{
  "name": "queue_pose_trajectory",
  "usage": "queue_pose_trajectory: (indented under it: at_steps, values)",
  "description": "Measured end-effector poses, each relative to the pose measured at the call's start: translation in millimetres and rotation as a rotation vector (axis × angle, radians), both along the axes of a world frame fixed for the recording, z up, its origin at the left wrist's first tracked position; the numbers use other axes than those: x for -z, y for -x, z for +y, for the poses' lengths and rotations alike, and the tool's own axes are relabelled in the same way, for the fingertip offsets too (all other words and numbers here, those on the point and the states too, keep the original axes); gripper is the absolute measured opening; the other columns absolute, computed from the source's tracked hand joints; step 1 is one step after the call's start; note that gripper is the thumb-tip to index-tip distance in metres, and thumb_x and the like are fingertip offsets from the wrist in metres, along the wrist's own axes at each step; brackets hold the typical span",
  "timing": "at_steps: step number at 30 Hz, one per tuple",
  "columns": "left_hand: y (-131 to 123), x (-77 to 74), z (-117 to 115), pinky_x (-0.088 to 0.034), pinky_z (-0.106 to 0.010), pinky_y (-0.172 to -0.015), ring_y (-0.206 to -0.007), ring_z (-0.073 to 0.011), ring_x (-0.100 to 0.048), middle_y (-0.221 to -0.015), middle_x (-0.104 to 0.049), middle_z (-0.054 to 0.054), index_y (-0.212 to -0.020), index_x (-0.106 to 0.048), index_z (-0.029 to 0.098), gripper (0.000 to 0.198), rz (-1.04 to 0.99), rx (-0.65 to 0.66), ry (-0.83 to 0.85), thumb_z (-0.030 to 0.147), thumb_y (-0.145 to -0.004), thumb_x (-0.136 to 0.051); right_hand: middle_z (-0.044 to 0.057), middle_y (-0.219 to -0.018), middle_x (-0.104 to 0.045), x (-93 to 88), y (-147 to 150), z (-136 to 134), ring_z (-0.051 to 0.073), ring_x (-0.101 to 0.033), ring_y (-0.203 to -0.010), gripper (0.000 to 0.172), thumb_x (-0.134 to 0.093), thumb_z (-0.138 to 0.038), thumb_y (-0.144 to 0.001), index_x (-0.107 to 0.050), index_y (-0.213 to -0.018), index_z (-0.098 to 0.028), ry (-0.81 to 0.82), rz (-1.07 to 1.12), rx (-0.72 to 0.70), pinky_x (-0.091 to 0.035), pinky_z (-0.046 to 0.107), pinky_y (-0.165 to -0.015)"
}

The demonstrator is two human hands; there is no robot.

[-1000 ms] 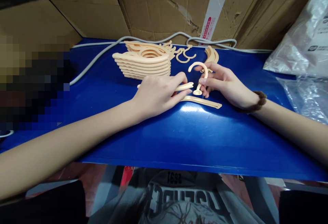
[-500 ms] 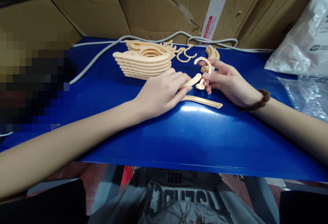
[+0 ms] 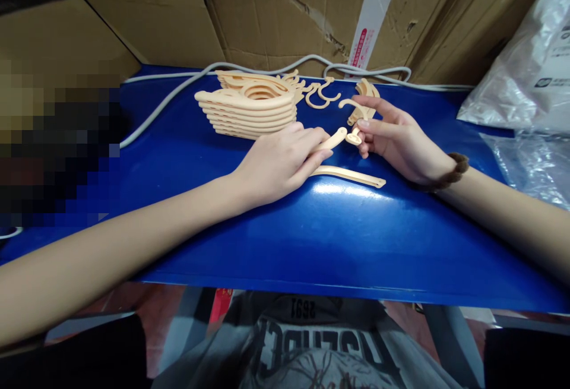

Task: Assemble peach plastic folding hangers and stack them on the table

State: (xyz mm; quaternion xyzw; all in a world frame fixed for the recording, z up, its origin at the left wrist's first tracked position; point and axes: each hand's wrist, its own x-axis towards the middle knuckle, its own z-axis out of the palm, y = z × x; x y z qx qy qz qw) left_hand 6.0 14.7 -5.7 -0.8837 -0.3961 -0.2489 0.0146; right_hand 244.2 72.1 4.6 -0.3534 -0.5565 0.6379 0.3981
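Note:
My left hand rests on the blue table and grips a peach plastic hanger body, its raised neck end poking out past my fingers. My right hand pinches a peach plastic hook, whose round base sits right at that neck end. A stack of finished peach hangers lies just behind my left hand. Loose hooks and a small pile of curved parts lie at the back of the table, close to my right fingers.
A grey cable runs along the table's back edge. Cardboard boxes wall off the rear. Clear plastic bags sit at the right. A blurred patch covers the left side. My shirt shows below the table's front edge.
My right hand has tipped the hook down and brought its base to the hanger's neck end. My left hand has lifted that neck end slightly. The stack has not moved.

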Motion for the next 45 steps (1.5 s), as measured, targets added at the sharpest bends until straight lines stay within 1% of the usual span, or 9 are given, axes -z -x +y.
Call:
queue_pose_trajectory:
  at_steps: [3, 6, 11, 18, 21, 28, 35, 40, 45]
  values:
    - [0.5, 0.3, 0.4, -0.039, -0.031, -0.070, -0.085, -0.0198, -0.062, -0.093, -0.070, -0.004, -0.110, -0.067, 0.013, 0.030, -0.009, 0.009, 0.006, 0.031, -0.110, -0.043, -0.005, -0.076, -0.065, 1.0, -0.3, 1.0, 0.012, -0.062, -0.064, 0.055, -0.083, -0.016, -0.079, -0.060, -0.128, -0.023, 0.016, 0.031, 0.019, -0.052, 0.024, -0.055]
    - [0.8, 0.9, 0.6, -0.040, -0.030, -0.070, -0.087, -0.0197, -0.062, -0.095, -0.070, -0.004, -0.109, -0.066, 0.015, 0.029, -0.013, 0.011, 0.002, 0.032, -0.110, -0.043, -0.004, -0.078, -0.065, 1.0, -0.1, 0.7, 0.012, -0.063, -0.067, 0.053, -0.083, -0.015, -0.080, -0.061, -0.127, -0.023, 0.021, 0.039, 0.020, -0.051, 0.024, -0.056]
    - [1.1, 0.3, 0.0, -0.039, -0.031, -0.069, -0.085, -0.0201, -0.061, -0.091, -0.068, -0.004, -0.106, -0.066, 0.015, 0.028, -0.015, 0.013, -0.001, 0.031, -0.109, -0.044, -0.003, -0.080, -0.065, -0.4, 0.4, -0.5, 0.012, -0.062, -0.069, 0.050, -0.086, -0.018, -0.078, -0.063, -0.123, -0.021, 0.009, 0.034, 0.008, -0.050, 0.024, -0.056]
    - [0.9, -2.2, -1.0, -0.037, -0.031, -0.067, -0.084, -0.0203, -0.061, -0.088, -0.067, -0.005, -0.104, -0.065, 0.015, 0.028, -0.016, 0.001, 0.007, 0.031, -0.108, -0.042, -0.003, -0.079, -0.067, -0.6, -0.2, 0.2, 0.012, -0.062, -0.067, 0.051, -0.090, -0.022, -0.075, -0.061, -0.117, -0.021, 0.001, 0.027, 0.001, -0.050, 0.023, -0.056]
    - [0.8, -2.2, -1.3, -0.036, -0.032, -0.066, -0.083, -0.0207, -0.061, -0.087, -0.067, -0.005, -0.103, -0.066, 0.014, 0.028, -0.021, 0.001, -0.002, 0.030, -0.108, -0.044, -0.003, -0.079, -0.067, 0.0, -0.6, 0.7, 0.012, -0.061, -0.065, 0.049, -0.089, -0.023, -0.077, -0.060, -0.116, -0.023, 0.005, 0.029, -0.005, -0.049, 0.024, -0.055]
    - [1.7, -0.7, -0.6, -0.040, -0.031, -0.070, -0.088, -0.0213, -0.061, -0.096, -0.070, -0.005, -0.109, -0.066, 0.015, 0.028, -0.009, 0.017, 0.021, 0.031, -0.108, -0.043, -0.002, -0.084, -0.070, 0.2, 0.1, 0.2, 0.010, -0.061, -0.065, 0.050, -0.090, -0.022, -0.076, -0.060, -0.115, -0.021, -0.007, 0.044, 0.002, -0.050, 0.023, -0.056]
    - [1.9, 2.1, 2.2, -0.043, -0.031, -0.074, -0.087, -0.0214, -0.059, -0.092, -0.067, -0.007, -0.106, -0.063, 0.014, 0.028, -0.035, 0.065, -0.001, 0.028, -0.110, -0.040, -0.002, -0.083, -0.069, -0.5, -1.2, 0.0, 0.011, -0.062, -0.064, 0.044, -0.091, -0.030, -0.077, -0.060, -0.107, -0.023, -0.041, -0.007, -0.046, -0.051, 0.025, -0.058]
    - [1.1, 3.8, 2.8, -0.045, -0.032, -0.075, -0.087, -0.0219, -0.059, -0.092, -0.066, -0.007, -0.106, -0.063, 0.014, 0.026, -0.030, 0.078, -0.022, 0.027, -0.110, -0.040, 0.000, -0.091, -0.069, -1.4, -1.1, -1.3, 0.011, -0.063, -0.069, 0.046, -0.092, -0.030, -0.077, -0.061, -0.109, -0.023, -0.059, -0.022, -0.035, -0.053, 0.025, -0.059]
    - [0.2, 3.1, 2.2, -0.048, -0.033, -0.078, -0.090, -0.0229, -0.060, -0.094, -0.067, -0.008, -0.105, -0.062, 0.015, 0.025, -0.005, 0.076, -0.061, 0.023, -0.110, -0.039, -0.001, -0.090, -0.067, -3.0, -0.4, -2.8, 0.010, -0.060, -0.068, 0.043, -0.092, -0.029, -0.077, -0.065, -0.109, -0.023, -0.053, -0.034, -0.018, -0.053, 0.024, -0.059]
